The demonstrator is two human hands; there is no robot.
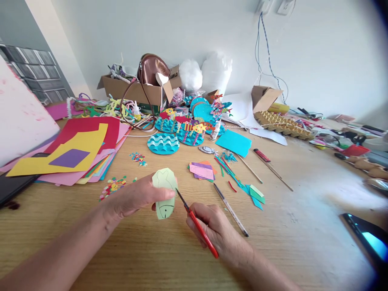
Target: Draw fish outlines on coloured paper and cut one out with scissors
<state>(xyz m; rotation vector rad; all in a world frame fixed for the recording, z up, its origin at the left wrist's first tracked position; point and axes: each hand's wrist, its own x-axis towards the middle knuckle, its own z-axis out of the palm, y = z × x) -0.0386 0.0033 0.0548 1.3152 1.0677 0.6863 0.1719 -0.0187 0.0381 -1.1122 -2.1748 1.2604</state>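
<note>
- While I am watching through the head camera, my right hand (pixel 216 228) is closing around red-handled scissors (pixel 198 226), fingers curled tight, with the blade tip touching the right edge of the green paper fish (pixel 165 194).
- My left hand (pixel 138 198) is pinching that fish between thumb and fingers, holding it upright just above the wooden table (pixel 287 242); the drawn eye and mouth are sitting at its lower end.
- Just right of the fish, a thin pen (pixel 230 209) is lying slanted on the table, apart from my right hand.
- Left of the fish, a scatter of coloured paper dots (pixel 112 186) is lying loose.
- Beyond the fish and to its right, a small stack of purple and pink paper pieces (pixel 202 170) is resting beside teal and green strips (pixel 242 184).
- Farther left of the fish, a pile of coloured sheets (pixel 81 151) is spreading out, a yellow one with a purple diamond on top.
- Past the fish, teal wave discs (pixel 163 143) are lying flat, and a loose teal sheet (pixel 234 142) is sitting to their right.
- Farthest behind the fish, a cardboard box (pixel 136 91) is standing against the wall, with an egg tray (pixel 283 123) well off to its right.
</note>
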